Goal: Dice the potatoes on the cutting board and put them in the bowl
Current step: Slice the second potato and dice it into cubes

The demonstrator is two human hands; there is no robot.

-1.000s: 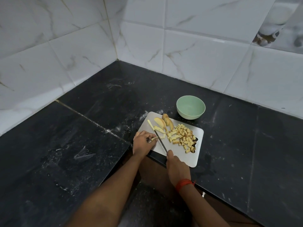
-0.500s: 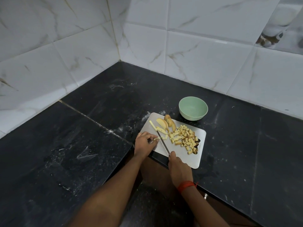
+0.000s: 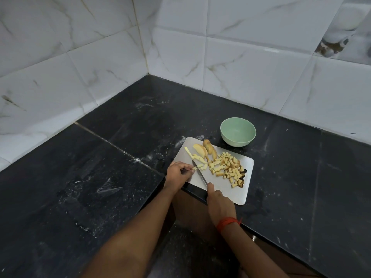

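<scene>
So our left hand [image 3: 178, 174] pinches a strip [image 3: 197, 167] steady while our right hand [image 3: 219, 203], curled round the knife [image 3: 200, 174], dices it (bowl [image 3: 238, 131] at one o'clock, handy for scraping).

My knife [image 3: 199, 173] has a thin metal blade; the cutting board [image 3: 226, 189] is smooth, matt grey. The green bowl [image 3: 236, 140] looks like matt plastic, the black stone desk [image 3: 100, 177] dusty, the marbled wall tiles [image 3: 241, 63] glossy.
</scene>
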